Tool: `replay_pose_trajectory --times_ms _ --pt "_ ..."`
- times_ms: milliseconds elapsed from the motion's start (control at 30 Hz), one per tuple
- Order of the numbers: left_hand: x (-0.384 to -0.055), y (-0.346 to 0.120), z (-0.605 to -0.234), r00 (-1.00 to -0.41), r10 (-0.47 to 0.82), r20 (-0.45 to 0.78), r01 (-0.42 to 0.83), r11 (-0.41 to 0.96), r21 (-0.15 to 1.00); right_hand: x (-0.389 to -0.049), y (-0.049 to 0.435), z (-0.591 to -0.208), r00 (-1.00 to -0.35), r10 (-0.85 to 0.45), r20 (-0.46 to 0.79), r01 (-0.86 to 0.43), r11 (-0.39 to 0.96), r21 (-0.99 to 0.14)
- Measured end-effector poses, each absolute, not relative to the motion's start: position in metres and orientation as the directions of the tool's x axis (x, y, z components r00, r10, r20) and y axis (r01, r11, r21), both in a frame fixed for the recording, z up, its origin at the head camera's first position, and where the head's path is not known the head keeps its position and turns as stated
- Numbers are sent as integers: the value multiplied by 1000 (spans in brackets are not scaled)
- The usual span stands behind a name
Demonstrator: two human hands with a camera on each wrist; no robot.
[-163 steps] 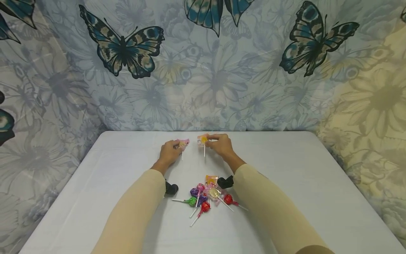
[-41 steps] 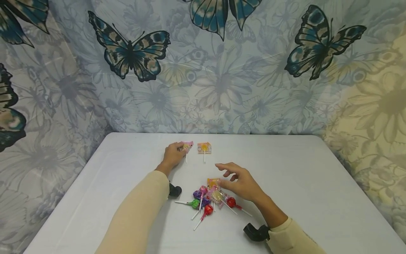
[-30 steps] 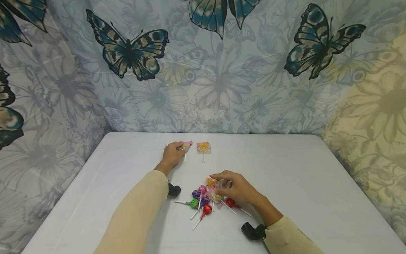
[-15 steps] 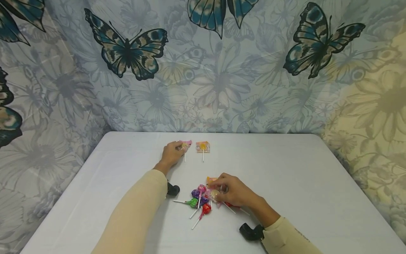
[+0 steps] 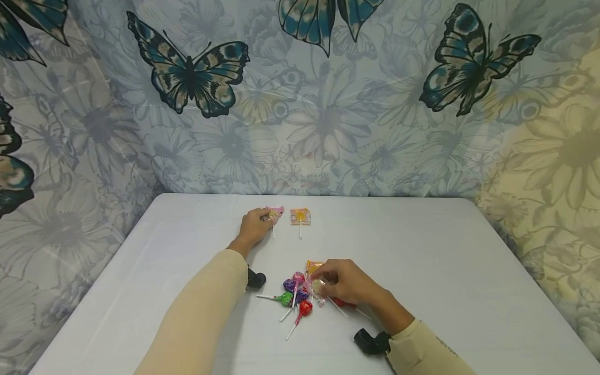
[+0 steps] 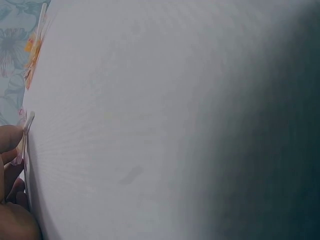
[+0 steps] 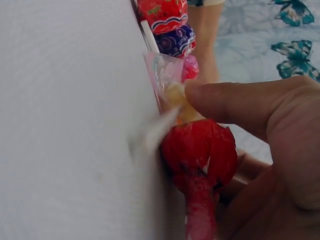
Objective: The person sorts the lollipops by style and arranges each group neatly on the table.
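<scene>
Clock read from the pile's middle, 12 away from the wearer. Pale pop at 2, within the pile; right hand comes in from 3, thumb and fingertips pinched narrow on its wrapped head. Left hand, far up toward 11, pinches the pink-wrapped pop by its wrapper. Risks, as I judge them: the pale pop's slick, loose film could slide over the candy if the pinch is shallow. Its stick points back toward 5, close by the red pop under the right hand; a pull toward 12 might drag or roll that one. Orange packet at 1, right by the fingertips, could be nudged or caught up too. Left hand, if it shifts, may skew its pop against the orange pop, standing apart at 12, stick toward 6. Around: pink pop at 11, its stick lying over the purples; one purple pop at 10; green pop near 8, stick out to 9; second red pop at 6, stick toward 7. In the way: the crowded neighbours and the black wrist camera at 4, low over the table. Whether the wrappers cling together, cannot tell.
</scene>
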State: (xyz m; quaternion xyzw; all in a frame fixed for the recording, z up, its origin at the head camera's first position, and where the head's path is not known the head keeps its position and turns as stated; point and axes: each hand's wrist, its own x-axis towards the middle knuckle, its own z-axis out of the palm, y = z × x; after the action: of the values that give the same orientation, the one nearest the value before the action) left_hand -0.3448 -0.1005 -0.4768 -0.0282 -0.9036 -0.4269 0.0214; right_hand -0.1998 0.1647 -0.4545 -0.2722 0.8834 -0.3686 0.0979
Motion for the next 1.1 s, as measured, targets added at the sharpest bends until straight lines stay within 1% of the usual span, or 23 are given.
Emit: replay_pose_trajectory --times_ms 167,467,933,1100 --pt "-345 -101 -478 -997 32 66 71 645 761 -201 166 -455 -834 -550 43 -410 566 -715" --pt "-345 -101 -478 -998 31 56 62 638 768 -202 169 -454 -844 -537 19 -347 519 -781" --pt "-345 -102 -478 -996 41 78 86 644 760 -202 173 -451 -858 -511 52 -326 463 -824" --pt "-345 -102 -477 -997 34 70 76 643 763 -201 173 -446 -876 -475 85 -317 434 -843"
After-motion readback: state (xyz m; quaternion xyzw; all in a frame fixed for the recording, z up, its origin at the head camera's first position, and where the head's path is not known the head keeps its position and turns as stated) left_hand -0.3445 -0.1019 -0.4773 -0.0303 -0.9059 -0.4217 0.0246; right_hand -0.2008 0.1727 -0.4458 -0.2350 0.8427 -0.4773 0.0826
